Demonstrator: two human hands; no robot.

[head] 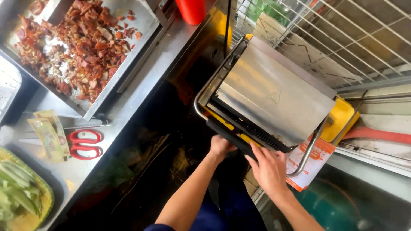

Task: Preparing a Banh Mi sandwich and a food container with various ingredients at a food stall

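Note:
A steel-topped press grill [274,92] with a yellow body and ribbed black plates stands in the middle, its lid down. My left hand [220,146] grips the black front edge of the grill from below. Just to its right, my right hand [269,167] rests on the same front edge, fingers reaching up under the ribbed plate. A bent steel handle [309,150] wraps around the lid's front corner beside my right hand.
At upper left a steel tray [138,51] holds chopped reddish meat. Red-handled scissors [84,144] and folded banknotes [50,132] lie on the steel counter [141,96]. A basket with green vegetables [17,192] is at lower left. A wire rack [342,34] stands behind the grill.

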